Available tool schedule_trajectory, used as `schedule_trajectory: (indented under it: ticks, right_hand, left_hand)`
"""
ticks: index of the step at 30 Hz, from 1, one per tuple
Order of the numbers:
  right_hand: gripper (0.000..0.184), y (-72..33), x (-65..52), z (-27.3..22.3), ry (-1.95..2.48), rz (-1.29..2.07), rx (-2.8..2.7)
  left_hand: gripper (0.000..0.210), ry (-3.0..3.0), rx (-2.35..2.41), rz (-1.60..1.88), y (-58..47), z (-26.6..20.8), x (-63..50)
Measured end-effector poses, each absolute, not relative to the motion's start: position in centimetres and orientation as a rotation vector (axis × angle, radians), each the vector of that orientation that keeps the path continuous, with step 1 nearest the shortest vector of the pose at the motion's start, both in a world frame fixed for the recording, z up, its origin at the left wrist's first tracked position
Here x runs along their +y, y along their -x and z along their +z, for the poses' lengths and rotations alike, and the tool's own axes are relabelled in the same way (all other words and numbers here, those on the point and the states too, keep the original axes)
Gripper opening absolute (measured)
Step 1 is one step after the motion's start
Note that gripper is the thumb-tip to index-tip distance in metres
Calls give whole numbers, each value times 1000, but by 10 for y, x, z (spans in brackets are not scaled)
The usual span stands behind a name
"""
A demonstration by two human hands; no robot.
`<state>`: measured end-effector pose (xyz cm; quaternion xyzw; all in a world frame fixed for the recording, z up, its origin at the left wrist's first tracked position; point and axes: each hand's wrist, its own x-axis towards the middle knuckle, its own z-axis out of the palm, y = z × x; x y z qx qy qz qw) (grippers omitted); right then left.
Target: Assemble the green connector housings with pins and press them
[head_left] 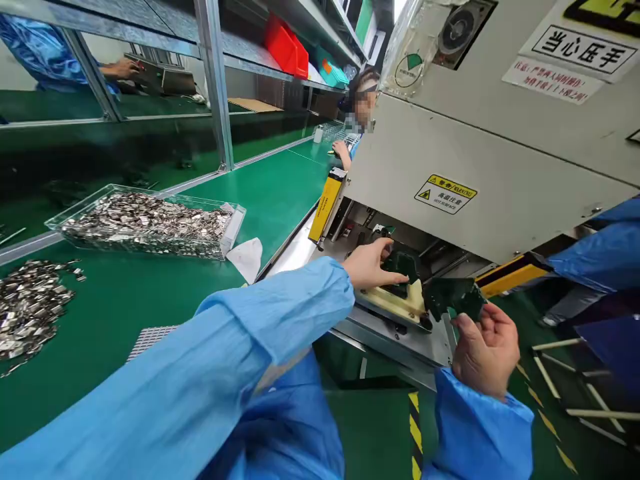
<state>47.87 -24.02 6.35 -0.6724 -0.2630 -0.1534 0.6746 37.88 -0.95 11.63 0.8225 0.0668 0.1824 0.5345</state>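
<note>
My left hand [373, 263] reaches into the opening of a large beige press [480, 160]. Its thumb and fingers grip a thin dark green plate [404, 263] at a cream-coloured fixture [385, 299]. My right hand [487, 347] pinches another dark green plate [453, 297] by its right end, just outside the fixture's right side. That plate is tilted, and its left end is close to the fixture. I cannot make out exactly what kind of part the plates are.
A clear tray [145, 223] full of small metal pieces stands on the green bench, with a loose pile [30, 307] nearer. Yellow guard bars [326, 205] flank the press opening, which bears a hot-surface label [445, 193]. Co-workers are behind the bench and beside the press.
</note>
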Motion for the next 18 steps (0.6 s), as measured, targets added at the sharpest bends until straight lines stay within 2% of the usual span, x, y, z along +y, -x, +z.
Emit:
schedule_trajectory:
  ticks: [4, 7, 12, 15, 18]
  right_hand:
    - [59, -492, -208, 89, 1645, -201, -791]
    - [62, -498, -189, 106, 1824, -36, -1049]
    - [60, -500, -181, 111, 1899, 4, -1227]
    - [59, -499, -209, 92, 2025, -122, -1101]
    - [48, -493, -263, 57, 2243, -396, -564]
  left_hand:
    - [71, -1760, 176, 579, -331, 112, 10]
    - [52, -1749, 154, 471, -267, 103, 32]
    - [45, -1816, 259, 332, -188, 63, 51]
    - [47, -1877, 256, 404, -181, 36, 51]
    - [47, -1972, 191, 405, -192, 24, 50]
